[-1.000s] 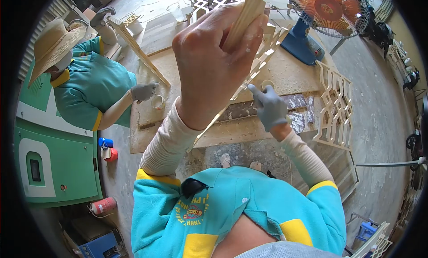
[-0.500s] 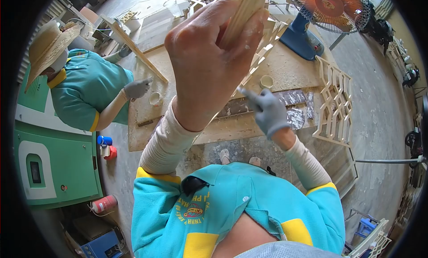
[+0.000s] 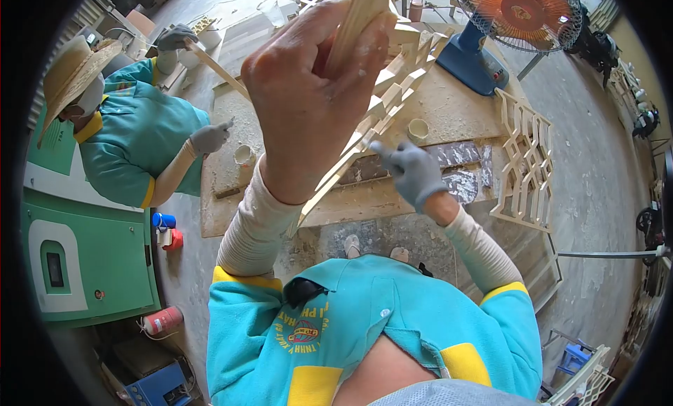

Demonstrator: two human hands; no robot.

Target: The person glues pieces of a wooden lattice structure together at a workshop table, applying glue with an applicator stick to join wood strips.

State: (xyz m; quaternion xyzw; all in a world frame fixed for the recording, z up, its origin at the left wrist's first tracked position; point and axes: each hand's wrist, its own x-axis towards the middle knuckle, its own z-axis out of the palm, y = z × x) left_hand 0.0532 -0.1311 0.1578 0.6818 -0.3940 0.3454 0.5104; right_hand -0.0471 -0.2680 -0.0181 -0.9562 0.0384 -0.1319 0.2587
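Close to the camera, my bare left hand [image 3: 308, 90] is wrapped round the end of a pale wooden lattice piece [image 3: 354, 27]. The lattice's slats [image 3: 382, 101] slant down behind that hand toward the table's front edge. My right hand [image 3: 413, 171], in a grey glove, is beside the slats with its index finger extended against or near them; whatever its fingers hold is too small to make out. A small round cup [image 3: 418, 130] of pale paste stands on the worktable [image 3: 456, 115] just beyond my right hand.
A co-worker [image 3: 140, 139] in a straw hat handles a wooden strip [image 3: 221, 71] at the left, near another cup [image 3: 244, 155]. An orange fan [image 3: 519, 10] stands at the back right. A finished-looking lattice [image 3: 526, 160] leans at the table's right edge. Dark boards [image 3: 449, 155] lie in front.
My left hand and the lattice have shifted left, showing more slats. My right hand has moved slightly left and down. The co-worker's far hand has risen with the strip.
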